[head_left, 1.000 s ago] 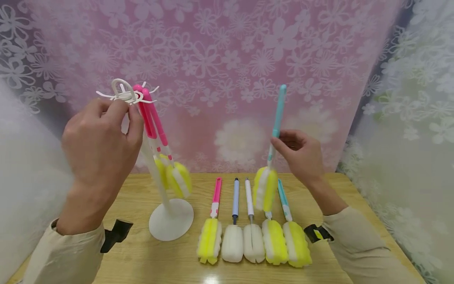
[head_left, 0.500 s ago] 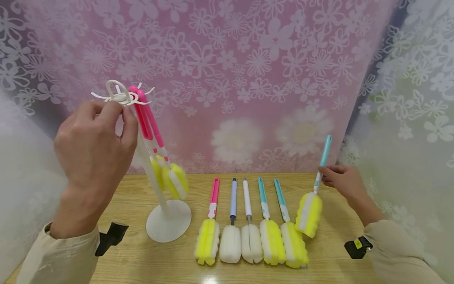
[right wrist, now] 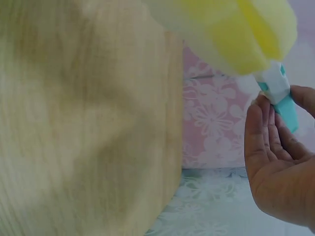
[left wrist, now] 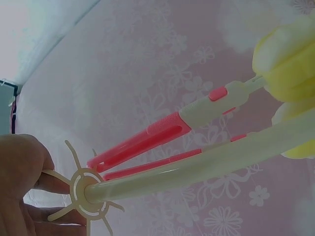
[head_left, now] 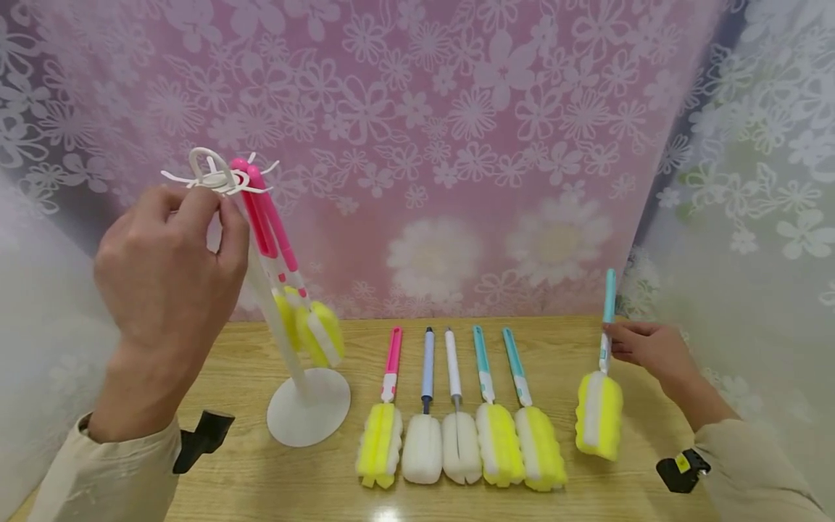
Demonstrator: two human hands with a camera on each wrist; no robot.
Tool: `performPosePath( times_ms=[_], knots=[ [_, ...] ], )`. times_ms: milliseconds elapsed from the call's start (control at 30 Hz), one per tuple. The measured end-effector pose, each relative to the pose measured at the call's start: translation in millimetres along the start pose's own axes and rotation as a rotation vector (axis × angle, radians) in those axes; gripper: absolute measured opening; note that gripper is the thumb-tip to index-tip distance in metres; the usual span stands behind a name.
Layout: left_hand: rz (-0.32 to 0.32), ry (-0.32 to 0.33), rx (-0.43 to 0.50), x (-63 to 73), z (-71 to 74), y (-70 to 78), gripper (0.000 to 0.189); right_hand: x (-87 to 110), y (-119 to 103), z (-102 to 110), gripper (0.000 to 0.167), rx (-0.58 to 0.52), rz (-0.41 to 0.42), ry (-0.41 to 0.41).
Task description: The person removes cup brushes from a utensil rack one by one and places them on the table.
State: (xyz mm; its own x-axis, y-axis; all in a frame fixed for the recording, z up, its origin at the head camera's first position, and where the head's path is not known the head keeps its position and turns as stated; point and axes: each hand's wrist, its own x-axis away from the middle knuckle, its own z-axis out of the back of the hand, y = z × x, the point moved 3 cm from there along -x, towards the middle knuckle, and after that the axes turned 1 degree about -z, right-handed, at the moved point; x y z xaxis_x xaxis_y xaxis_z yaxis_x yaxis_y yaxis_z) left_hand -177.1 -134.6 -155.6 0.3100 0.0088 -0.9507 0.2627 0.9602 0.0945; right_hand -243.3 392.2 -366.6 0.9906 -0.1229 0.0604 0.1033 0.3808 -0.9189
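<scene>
My left hand point(head_left: 172, 264) pinches an arm at the top of a white rack point(head_left: 309, 406) with a round base and thin hooks. Two pink-handled sponge brushes point(left wrist: 162, 140) hang from those hooks, their yellow-and-white heads beside the pole. Over at the right, my right hand point(head_left: 655, 355) pinches a teal-handled sponge brush point(head_left: 599, 417) between thumb and fingers, handle up and head down, close over the table. In the right wrist view the thumb point(right wrist: 302, 98) lies on one side of the handle, fingers on the other.
Side by side on the wooden table point(head_left: 241, 478) lie a pink-handled brush point(head_left: 380, 442), a blue-handled brush point(head_left: 422, 446), a white-handled brush point(head_left: 460, 446) and two teal-handled brushes point(head_left: 501, 442). Flowered curtains point(head_left: 430, 109) stand behind and at both sides.
My right hand has carried the teal-handled brush right and down, from above the row to the table's right side. The left hand keeps its pinch on the rack; the view shifts slightly.
</scene>
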Motion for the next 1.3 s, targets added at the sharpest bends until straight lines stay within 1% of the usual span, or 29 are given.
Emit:
performPosePath(
  times_ms=[100,200,367,533,633,833,1000,1167,1300],
  knots=[
    [-0.001,0.004,-0.002,0.3,-0.1,-0.6,0.032,-1.1,8.4,-13.7,0.069,0.06,-0.04,-0.069],
    [-0.003,0.003,-0.002,1.2,-1.0,-0.3,0.032,-2.6,16.4,-27.8,0.067,0.112,-0.057,-0.108],
    [-0.016,-0.019,-0.005,2.2,-3.1,1.7,0.032,-4.1,28.4,-46.7,0.056,0.168,-0.079,-0.141],
    [-0.026,-0.03,-0.012,1.0,-2.7,3.3,0.033,-7.2,35.4,-60.1,0.046,0.196,-0.101,-0.173],
    [-0.027,-0.032,-0.013,0.5,-2.0,4.3,0.033,-8.3,37.0,-64.1,0.044,0.224,-0.104,-0.182],
    [-0.027,-0.038,-0.017,0.1,-0.8,4.7,0.034,-10.1,40.5,-69.7,0.043,0.339,-0.094,-0.184],
    [-0.023,-0.027,-0.022,-0.1,0.1,2.3,0.033,-13.2,42.4,-74.6,0.047,0.326,-0.111,-0.189],
    [-0.033,-0.025,-0.029,-1.7,-0.3,0.4,0.033,-16.8,41.3,-76.8,0.053,0.341,-0.1,-0.209],
    [-0.033,-0.029,-0.024,-1.0,-1.2,-3.6,0.033,-18.0,37.1,-76.5,0.058,0.362,-0.081,-0.244]
  ],
)
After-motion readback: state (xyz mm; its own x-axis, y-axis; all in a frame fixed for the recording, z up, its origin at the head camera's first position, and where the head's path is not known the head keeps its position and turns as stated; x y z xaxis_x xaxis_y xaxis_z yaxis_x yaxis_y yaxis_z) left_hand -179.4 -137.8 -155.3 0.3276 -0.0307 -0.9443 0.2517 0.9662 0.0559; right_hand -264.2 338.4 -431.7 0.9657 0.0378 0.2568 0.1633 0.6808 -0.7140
